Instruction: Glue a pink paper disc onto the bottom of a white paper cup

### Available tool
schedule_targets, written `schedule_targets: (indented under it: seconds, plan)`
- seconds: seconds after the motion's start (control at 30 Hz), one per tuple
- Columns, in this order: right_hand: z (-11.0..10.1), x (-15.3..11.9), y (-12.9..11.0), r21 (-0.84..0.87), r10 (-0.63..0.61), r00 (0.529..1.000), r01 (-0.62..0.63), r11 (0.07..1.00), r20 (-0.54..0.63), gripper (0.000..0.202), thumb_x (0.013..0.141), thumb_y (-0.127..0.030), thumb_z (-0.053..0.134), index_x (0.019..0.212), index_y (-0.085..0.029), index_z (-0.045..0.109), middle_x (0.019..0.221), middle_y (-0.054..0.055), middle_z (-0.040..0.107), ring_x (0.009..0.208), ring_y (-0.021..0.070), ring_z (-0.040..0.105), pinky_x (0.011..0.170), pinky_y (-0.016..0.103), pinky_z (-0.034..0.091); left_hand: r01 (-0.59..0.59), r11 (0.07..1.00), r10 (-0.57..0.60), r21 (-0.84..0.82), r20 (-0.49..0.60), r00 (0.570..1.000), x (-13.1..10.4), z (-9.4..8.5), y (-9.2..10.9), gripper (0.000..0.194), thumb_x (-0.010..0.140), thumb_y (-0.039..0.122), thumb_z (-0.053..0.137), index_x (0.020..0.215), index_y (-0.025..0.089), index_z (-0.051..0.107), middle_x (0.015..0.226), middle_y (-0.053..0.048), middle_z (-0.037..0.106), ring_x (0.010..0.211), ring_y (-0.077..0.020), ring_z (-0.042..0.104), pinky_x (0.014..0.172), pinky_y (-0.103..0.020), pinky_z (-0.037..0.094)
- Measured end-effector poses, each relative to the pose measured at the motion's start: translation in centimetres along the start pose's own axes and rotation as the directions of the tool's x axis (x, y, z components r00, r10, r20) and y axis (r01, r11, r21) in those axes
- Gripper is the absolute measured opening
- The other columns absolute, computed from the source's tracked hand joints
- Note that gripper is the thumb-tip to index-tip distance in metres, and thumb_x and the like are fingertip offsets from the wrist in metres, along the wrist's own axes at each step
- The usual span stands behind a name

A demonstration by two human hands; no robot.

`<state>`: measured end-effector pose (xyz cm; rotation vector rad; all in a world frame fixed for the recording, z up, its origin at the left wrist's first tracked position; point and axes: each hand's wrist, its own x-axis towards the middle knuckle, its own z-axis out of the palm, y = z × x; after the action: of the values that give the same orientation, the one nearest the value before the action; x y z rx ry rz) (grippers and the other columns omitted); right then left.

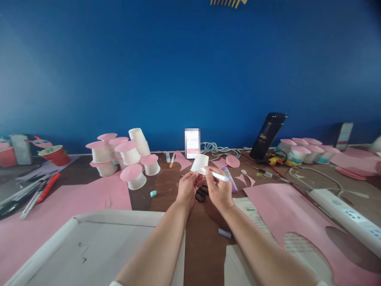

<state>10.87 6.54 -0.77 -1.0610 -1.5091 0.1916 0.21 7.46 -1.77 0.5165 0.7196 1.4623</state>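
- Over the middle of the desk [198, 250], my left hand [187, 186] pinches a white cup [200, 161] near black scissors [201, 194].
- My right hand [219, 191] grips a white marker [218, 175], tip towards the cup; contact I can't tell.
- I judge that pressing hard could dent the thin wall, and a loose pinch could let the cup twist.
- Cup: smooth, papery, tapered; marker: slim, hard cylinder.

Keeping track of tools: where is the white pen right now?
In the head view, just right of centre, the white pen is in the right hand, its tip by the white cup in the left hand.
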Motion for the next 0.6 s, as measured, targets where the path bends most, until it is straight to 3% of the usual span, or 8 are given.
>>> schedule_targets:
  seconds: [0.4,0.6]
  plan:
    - [-0.13,-0.02,-0.16,0.089,0.039,0.999,-0.038,0.995,-0.017,0.024,0.09,-0.033,0.049,0.099,-0.018,0.065,0.097,0.008,0.069,0.091,0.0206,0.065,0.079,0.033,0.053,0.005,0.997,-0.006,-0.083,-0.015,1.0,0.02,0.02,0.11,0.006,0.074,0.013,0.066,0.071,0.01,0.061,0.068,-0.006,0.064,0.065,-0.011,0.063,0.068,-0.022,0.052]
    - [0.13,-0.17,0.62,0.167,0.103,0.994,-0.094,0.981,-0.046,0.027,0.091,-0.035,0.048,0.109,-0.02,0.062,0.105,0.009,0.066,0.085,0.0185,0.065,0.069,0.031,0.055,0.003,0.988,-0.013,-0.156,-0.06,0.998,0.02,-0.01,0.43,0.01,0.079,0.006,0.058,0.07,0.01,0.06,0.07,-0.006,0.064,0.068,-0.0107,0.064,0.068,-0.021,0.053]
